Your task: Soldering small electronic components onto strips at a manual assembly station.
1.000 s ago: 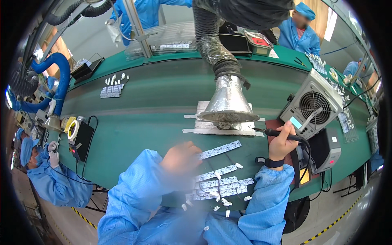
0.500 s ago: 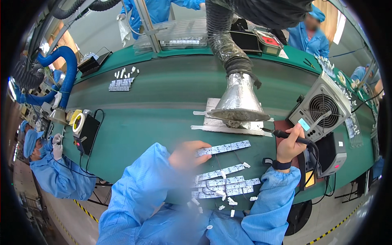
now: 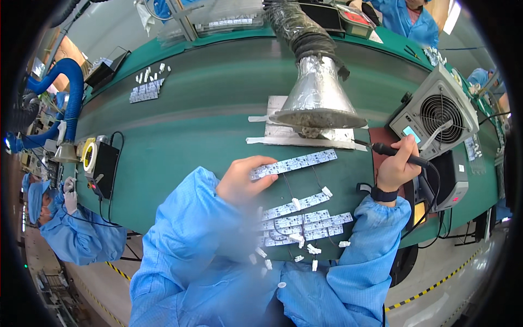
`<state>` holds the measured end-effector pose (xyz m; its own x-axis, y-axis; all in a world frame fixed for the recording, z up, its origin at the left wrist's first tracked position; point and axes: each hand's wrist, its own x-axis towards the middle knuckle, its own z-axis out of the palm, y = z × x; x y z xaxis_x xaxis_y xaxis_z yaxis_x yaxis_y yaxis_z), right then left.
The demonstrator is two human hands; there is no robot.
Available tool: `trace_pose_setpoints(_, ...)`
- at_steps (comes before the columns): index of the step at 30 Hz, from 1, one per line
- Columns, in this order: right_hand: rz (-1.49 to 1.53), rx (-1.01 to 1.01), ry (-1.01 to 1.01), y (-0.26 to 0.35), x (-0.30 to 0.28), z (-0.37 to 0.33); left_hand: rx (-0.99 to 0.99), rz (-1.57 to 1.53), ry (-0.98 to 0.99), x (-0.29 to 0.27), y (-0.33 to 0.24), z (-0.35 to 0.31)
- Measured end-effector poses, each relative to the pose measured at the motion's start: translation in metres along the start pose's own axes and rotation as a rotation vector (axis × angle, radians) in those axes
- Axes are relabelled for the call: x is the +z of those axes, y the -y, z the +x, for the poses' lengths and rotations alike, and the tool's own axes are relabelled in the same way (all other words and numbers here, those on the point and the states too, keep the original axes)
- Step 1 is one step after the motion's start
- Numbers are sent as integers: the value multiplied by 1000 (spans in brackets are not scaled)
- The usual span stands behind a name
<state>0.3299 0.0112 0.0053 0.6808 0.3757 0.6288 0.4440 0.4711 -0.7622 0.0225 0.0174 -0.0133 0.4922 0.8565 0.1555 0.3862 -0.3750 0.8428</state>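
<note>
Between the thumb and fingers of my left hand [image 3: 248, 177] is the left end of a white circuit board strip [image 3: 305, 162], with thin wires hanging from its lower edge. My right hand [image 3: 399, 166] is closed round the black handle of a soldering iron [image 3: 385, 149], whose tip points left toward the white board pad [image 3: 261, 140]. Over that pad hangs a silver fume extraction cone [image 3: 318, 98]. Nearer to me several more circuit board strips [image 3: 305, 220] lie stacked and overlapping, with wires and white connectors [image 3: 314, 249]. A blurred patch hides part of their left ends.
A grey fan unit [image 3: 433, 117] and a dark box with a red display [image 3: 449, 188] stand at the right. At the left are a black device [image 3: 103, 169] and a blue hose [image 3: 73, 95]. A co-worker [image 3: 65, 218] sits at the left. More strips [image 3: 146, 91] lie at the far left.
The whole view has shifted, so the bench sits higher in the picture. My left hand still holds the strip and my right hand the soldering iron; their poses look nearly the same.
</note>
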Motion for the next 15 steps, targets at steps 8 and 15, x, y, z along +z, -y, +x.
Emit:
trace_pose_setpoints(8,7,9,11,-3,-2,-1,26,48,2,1,1,-2)
trace_pose_setpoints(15,7,27,-6,-5,-1,-1,-109,-44,50,-2,-1,-3)
